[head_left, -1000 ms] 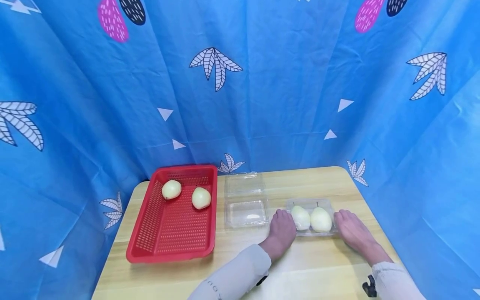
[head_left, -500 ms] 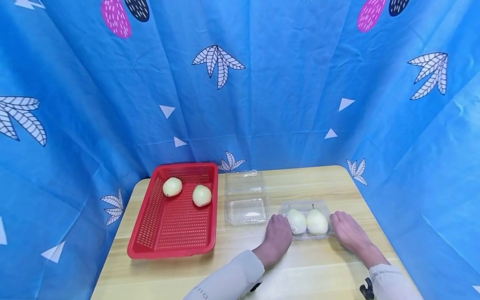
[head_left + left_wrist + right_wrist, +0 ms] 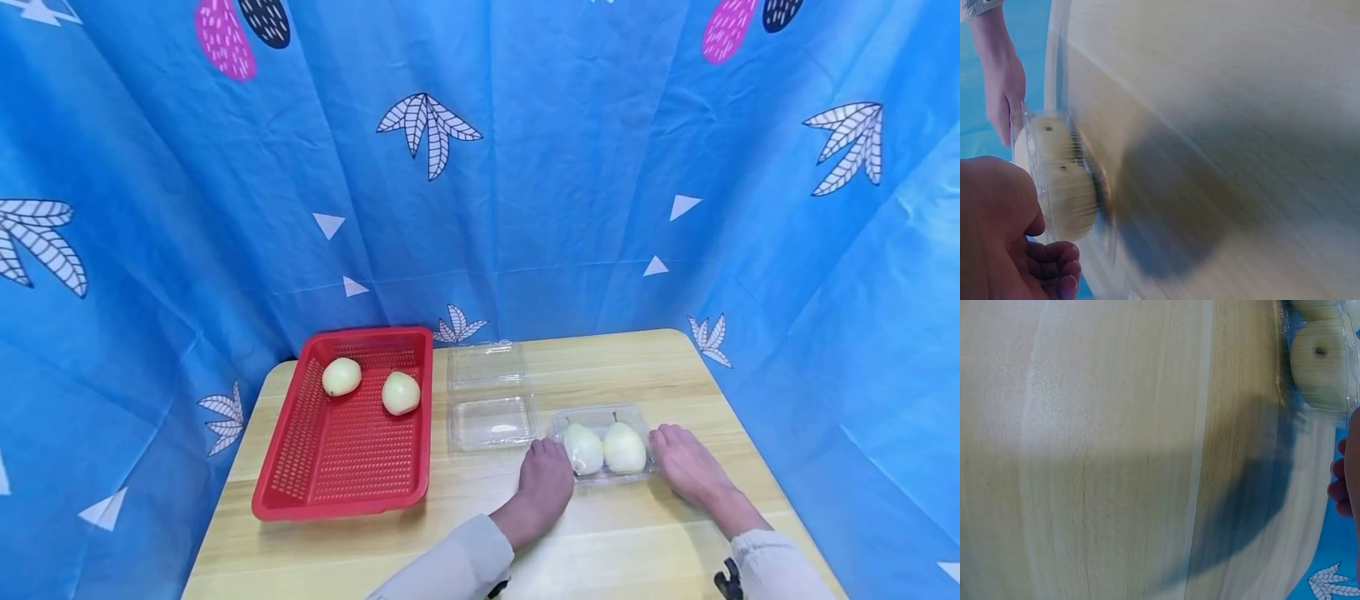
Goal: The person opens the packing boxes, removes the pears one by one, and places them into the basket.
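Note:
A clear plastic clamshell box (image 3: 592,413) stands on the table with two pale yellow-green pears, a left pear (image 3: 582,451) and a right pear (image 3: 624,450), side by side inside it. My left hand (image 3: 546,483) holds the box's left end, thumb at the edge and fingers curled in the left wrist view. At the opposite end, my right hand (image 3: 690,467) grips the box, its fingertips partly hidden behind the plastic. In the right wrist view only the edge of that hand (image 3: 1352,469) shows, just below the box.
A red plastic basket (image 3: 337,506) with two more pears lies on the left of the wooden table (image 3: 600,367). Between basket and box stands an open clear container (image 3: 491,423), its lid folded back. Blue patterned curtains (image 3: 562,208) enclose the table.
Both hands have slid the box with its pears leftward and slightly toward me. The basket and the open container have stayed in place.

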Demonstrator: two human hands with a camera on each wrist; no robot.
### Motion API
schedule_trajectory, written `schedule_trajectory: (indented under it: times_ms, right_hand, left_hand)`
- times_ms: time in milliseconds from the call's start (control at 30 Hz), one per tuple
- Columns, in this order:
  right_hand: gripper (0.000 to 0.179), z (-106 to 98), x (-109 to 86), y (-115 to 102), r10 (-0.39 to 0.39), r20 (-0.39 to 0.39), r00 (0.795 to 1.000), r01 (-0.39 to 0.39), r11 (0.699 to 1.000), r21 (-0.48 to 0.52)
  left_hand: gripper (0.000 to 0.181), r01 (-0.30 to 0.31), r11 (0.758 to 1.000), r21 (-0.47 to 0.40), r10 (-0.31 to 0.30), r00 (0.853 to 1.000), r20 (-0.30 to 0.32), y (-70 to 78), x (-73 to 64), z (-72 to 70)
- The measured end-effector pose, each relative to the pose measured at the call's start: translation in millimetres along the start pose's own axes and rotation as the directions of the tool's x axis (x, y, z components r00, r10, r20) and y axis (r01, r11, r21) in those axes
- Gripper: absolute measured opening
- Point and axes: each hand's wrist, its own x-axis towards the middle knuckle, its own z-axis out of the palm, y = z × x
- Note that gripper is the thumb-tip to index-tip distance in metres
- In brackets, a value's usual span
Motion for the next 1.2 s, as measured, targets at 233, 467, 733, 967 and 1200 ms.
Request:
schedule_trajectory:
  times_ms: [233,467,733,967,1200]
  right_hand:
    - [0.01,-0.5,0.3,-5.8,0.003,0.024,1.0,-0.003,1.0,-0.022]
    - [0.008,-2.1,0.0,-9.6,0.019,0.028,0.999,-0.018,1.0,-0.02]
    - [0.007,-1.1,0.7,-8.5,0.008,0.025,1.0,-0.008,0.999,-0.031]
    - [0.006,0.3,0.9,-8.2,0.004,0.008,1.0,-0.004,1.0,-0.026]
    - [0.008,-0.2,1.8,-7.3,-0.003,-0.012,1.0,0.003,1.0,-0.018]
  left_hand:
    - [0.016,0.04,0.997,-0.069,-0.044,0.997,-0.058,-2.8,-5.6,4.3]
    - [0.012,0.06,0.988,-0.141,-0.07,0.995,-0.066,-2.3,-6.0,11.2]
    - [0.008,0.085,0.984,-0.158,-0.11,0.982,-0.155,-2.7,-6.7,13.4]
    - [0.016,0.036,0.952,-0.305,-0.076,0.99,-0.12,-7.6,-7.3,18.2]
    - [0.007,0.035,0.832,-0.554,-0.109,0.989,-0.102,-10.1,-7.4,20.1]
